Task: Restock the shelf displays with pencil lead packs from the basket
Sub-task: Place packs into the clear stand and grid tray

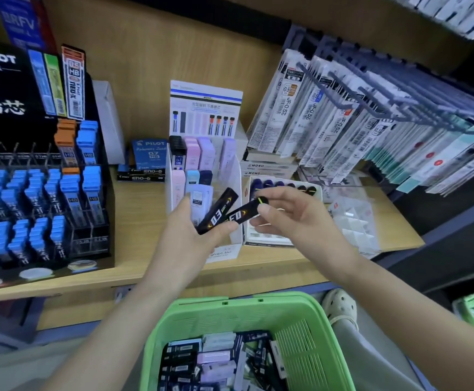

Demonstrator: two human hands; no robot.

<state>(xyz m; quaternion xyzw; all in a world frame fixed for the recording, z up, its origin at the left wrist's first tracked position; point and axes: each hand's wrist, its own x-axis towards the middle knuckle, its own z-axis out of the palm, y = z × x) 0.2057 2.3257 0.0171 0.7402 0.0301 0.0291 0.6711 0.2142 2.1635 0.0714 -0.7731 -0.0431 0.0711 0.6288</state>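
even, diffuse overhead light, bright at centre and falling off to dark corners. soft shadows lie under the hands on the wooden shelf (145, 210). pale glare streaks the hanging refill packets (329, 114) and a clear plastic tray (354, 221). wide-angle distortion bows the shelf edges. the green basket (258, 317) and the frame margins are soft; fine print is smeared.

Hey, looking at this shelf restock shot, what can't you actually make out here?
Head view only:
- Left hand: its fingers hide the lower end of the black 0.3 pack and part of the pale pack behind it.
- Second black pack in the right hand: print blurred, unreadable.
- Green basket: cut off by the bottom edge; pack labels too small.
- Hanging refills: small print blurred.
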